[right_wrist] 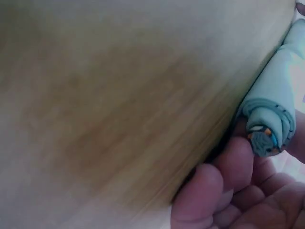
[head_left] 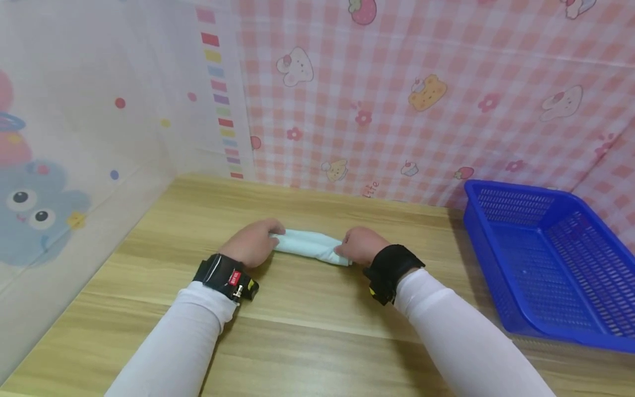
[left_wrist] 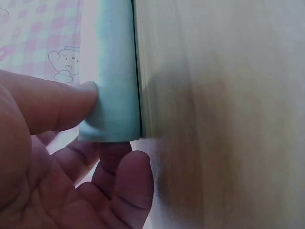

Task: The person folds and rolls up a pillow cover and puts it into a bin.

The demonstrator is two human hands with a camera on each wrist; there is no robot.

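A pale mint-green cloth [head_left: 308, 245], rolled into a narrow tube, lies crosswise on the wooden table. My left hand [head_left: 252, 242] pinches the tube's left end; in the left wrist view its thumb presses on the roll [left_wrist: 112, 62] while the other fingers curl behind and past the end. The opposite end is held by my right hand [head_left: 364, 245]. From the right wrist, the end of the roll [right_wrist: 274, 90] shows spiral layers with a coloured pattern inside, fingertips beneath it and the thumb mostly hidden behind.
To the right stands a blue plastic basket [head_left: 521, 314] with mesh walls, near my right forearm. A pink checked cloth [head_left: 397, 138] hangs along the table's back edge, and a pale printed sheet [head_left: 99, 149] covers the left side. Bare wood [head_left: 307, 331] lies between my forearms.
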